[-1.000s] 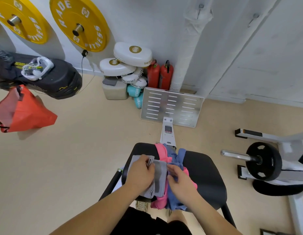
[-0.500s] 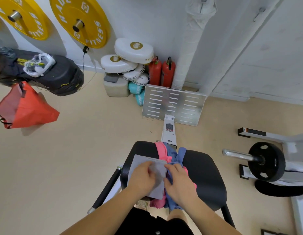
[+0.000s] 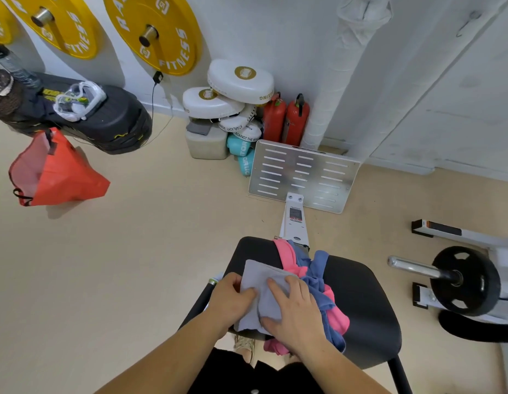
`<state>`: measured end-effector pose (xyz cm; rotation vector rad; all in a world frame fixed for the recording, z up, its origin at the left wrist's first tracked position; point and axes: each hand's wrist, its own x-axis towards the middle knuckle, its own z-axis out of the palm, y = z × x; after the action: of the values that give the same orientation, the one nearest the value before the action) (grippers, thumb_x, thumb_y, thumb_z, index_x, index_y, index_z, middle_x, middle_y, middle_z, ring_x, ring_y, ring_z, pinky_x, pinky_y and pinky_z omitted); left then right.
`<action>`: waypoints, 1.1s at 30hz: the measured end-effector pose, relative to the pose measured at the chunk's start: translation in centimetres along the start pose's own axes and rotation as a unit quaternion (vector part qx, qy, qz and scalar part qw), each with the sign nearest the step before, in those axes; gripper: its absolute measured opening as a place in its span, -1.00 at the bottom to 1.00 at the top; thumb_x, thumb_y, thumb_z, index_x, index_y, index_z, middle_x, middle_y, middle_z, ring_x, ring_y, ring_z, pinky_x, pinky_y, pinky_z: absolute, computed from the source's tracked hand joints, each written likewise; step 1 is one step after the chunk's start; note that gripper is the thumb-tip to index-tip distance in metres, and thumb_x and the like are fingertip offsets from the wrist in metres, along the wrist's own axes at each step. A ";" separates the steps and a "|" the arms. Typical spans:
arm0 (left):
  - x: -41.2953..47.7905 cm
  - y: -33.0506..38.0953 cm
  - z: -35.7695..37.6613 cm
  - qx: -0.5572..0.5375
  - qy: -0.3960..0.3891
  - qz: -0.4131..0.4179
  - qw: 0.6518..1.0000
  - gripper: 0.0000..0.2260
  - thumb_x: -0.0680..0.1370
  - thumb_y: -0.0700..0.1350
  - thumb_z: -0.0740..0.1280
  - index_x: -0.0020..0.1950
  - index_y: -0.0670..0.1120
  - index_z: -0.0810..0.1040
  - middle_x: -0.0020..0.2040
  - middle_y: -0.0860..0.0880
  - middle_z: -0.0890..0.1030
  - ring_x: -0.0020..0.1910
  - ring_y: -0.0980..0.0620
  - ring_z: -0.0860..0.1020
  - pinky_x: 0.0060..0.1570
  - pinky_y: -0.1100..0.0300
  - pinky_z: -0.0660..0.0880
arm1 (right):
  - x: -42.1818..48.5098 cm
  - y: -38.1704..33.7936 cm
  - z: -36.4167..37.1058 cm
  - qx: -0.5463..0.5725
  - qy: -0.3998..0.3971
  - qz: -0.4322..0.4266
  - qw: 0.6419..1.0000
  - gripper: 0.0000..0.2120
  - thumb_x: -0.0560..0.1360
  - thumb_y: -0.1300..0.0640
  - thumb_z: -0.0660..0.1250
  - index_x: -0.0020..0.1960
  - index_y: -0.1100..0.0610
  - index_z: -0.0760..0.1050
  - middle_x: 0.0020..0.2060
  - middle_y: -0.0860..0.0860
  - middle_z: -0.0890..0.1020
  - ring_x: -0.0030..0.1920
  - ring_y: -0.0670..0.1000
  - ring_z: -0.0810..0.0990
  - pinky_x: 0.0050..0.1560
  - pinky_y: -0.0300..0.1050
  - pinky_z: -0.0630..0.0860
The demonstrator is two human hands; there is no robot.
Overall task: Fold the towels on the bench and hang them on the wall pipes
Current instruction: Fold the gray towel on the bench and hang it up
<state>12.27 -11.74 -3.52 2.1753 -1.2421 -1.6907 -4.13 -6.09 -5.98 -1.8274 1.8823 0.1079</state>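
Beige floor (image 3: pixel 133 265). Far left of the bench (image 3: pixel 360 297): orange bag (image 3: pixel 59 174), yellow weight plates (image 3: pixel 153 32) on the wall. Beyond the bench: white boxing pads (image 3: pixel 238 81), red extinguishers (image 3: pixel 286 120), slotted metal footplate (image 3: pixel 304 174), wrapped wall pipe (image 3: pixel 340 81). Right of the bench: black barbell plate (image 3: pixel 466 280).

Grey towel (image 3: pixel 261 280) lies flat on the bench's left part. Left hand (image 3: pixel 230 300) on its left edge, fingers bent; can't tell if it pinches. Right hand (image 3: pixel 295 311) flat, straight fingers pressing the towel. Pink towel (image 3: pixel 286 257) and blue towel (image 3: pixel 318 265) bunched just right of it.
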 end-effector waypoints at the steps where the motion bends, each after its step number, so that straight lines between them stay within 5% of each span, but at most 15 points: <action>1: 0.2 0.0 -0.2 0.027 0.010 0.018 0.999 -0.85 0.52 -0.06 0.39 0.00 -0.09 0.50 -0.07 -0.07 0.61 -0.09 -0.05 0.60 -0.08 0.08 0.59 | 0.2 -0.3 0.0 0.003 0.006 0.006 1.000 -0.27 0.15 -0.34 0.43 0.29 -0.15 0.56 0.13 0.04 0.55 0.07 0.11 0.62 0.02 0.02 0.66; 6: 0.8 0.9 -1.1 0.162 0.053 0.112 0.979 -0.82 0.51 0.02 0.38 0.07 0.04 0.50 -0.08 0.07 0.60 -0.14 0.13 0.56 -0.16 0.24 0.53 | 1.0 -0.9 -0.5 0.038 0.017 0.025 0.999 -0.31 0.20 -0.39 0.34 0.30 -0.21 0.55 0.02 0.01 0.54 -0.03 0.09 0.56 -0.09 -0.01 0.57; 10: 0.2 2.0 -0.3 0.197 0.020 0.172 0.965 -0.63 0.45 0.08 0.34 0.26 0.25 0.44 0.01 0.15 0.57 -0.06 0.14 0.57 -0.06 0.10 0.59 | 0.2 0.9 -1.6 0.256 -0.027 0.077 0.963 -0.43 0.52 0.02 0.37 0.50 -0.05 0.35 0.32 -0.01 0.44 0.28 0.04 0.47 0.31 -0.04 0.49; 15: -1.3 2.8 3.2 0.280 -0.022 0.193 0.940 -0.51 0.56 0.15 0.29 0.48 0.20 0.30 0.13 0.07 0.43 0.03 0.04 0.56 -0.10 0.16 0.46 | -0.4 2.9 -2.7 0.369 -0.009 0.118 0.922 -0.53 0.60 0.28 0.27 0.48 0.04 0.38 0.19 -0.14 0.52 0.04 -0.28 0.52 0.10 -0.42 0.47; 18: -1.4 2.7 5.3 0.297 -0.050 0.194 0.934 -0.46 0.64 0.06 0.22 0.60 0.07 0.18 0.32 -0.02 0.38 0.14 -0.03 0.57 0.01 0.15 0.49 | -0.5 3.2 -3.0 0.379 -0.020 0.109 0.919 -0.52 0.61 0.31 0.24 0.50 0.05 0.37 0.20 -0.18 0.47 0.03 -0.41 0.43 0.08 -0.56 0.38; 21: -1.4 2.8 5.7 0.322 -0.100 0.189 0.922 -0.37 0.62 -0.09 0.23 0.65 -0.01 0.07 0.46 -0.09 0.27 0.21 -0.07 0.57 0.22 0.12 0.51 | -0.6 3.4 -3.2 0.387 -0.029 0.104 0.916 -0.52 0.63 0.31 0.20 0.51 0.07 0.36 0.23 -0.18 0.45 0.05 -0.43 0.41 0.28 -0.39 0.44; 23: -1.1 2.9 5.3 0.327 -0.074 0.184 0.924 -0.41 0.61 -0.11 0.24 0.63 0.04 0.15 0.40 -0.08 0.32 0.18 -0.07 0.56 0.17 0.09 0.54 | -0.7 3.5 -3.3 0.392 -0.040 0.092 0.915 -0.51 0.64 0.32 0.17 0.53 0.04 0.34 0.25 -0.22 0.43 0.08 -0.44 0.39 0.40 -0.19 0.44; 28: -0.7 2.1 5.4 0.391 -0.023 0.196 0.899 -0.54 0.62 0.01 0.21 0.51 0.29 0.24 0.16 -0.01 0.32 0.14 -0.01 0.40 -0.05 0.06 0.59 | 0.1 4.3 -3.4 0.352 -0.089 0.052 0.930 -0.38 0.62 0.36 0.17 0.60 -0.04 0.19 0.33 -0.15 0.37 0.29 -0.19 0.41 0.27 -0.41 0.31; 31: -0.8 1.7 6.1 0.378 0.001 0.214 0.901 -0.53 0.59 0.01 0.22 0.48 0.29 0.25 0.13 0.01 0.32 0.10 -0.01 0.39 -0.09 0.07 0.59 | 1.0 4.9 -2.8 0.315 -0.135 0.057 0.938 -0.40 0.61 0.32 0.20 0.59 -0.03 0.20 0.20 0.06 0.52 -0.03 -0.25 0.46 0.08 -0.49 0.33; 33: -0.9 1.5 6.2 0.348 0.032 0.203 0.915 -0.52 0.56 0.01 0.27 0.47 0.19 0.28 0.18 0.02 0.33 0.13 -0.01 0.40 -0.07 0.07 0.58 | 1.3 5.1 -2.8 0.292 -0.155 0.061 0.942 -0.41 0.62 0.31 0.19 0.62 0.06 0.19 0.25 0.08 0.50 -0.02 -0.24 0.44 0.13 -0.46 0.34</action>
<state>6.15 -9.85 -4.28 2.0143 -2.3462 -1.0939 -9.77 -7.88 -5.55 -1.2146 1.5822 -0.1075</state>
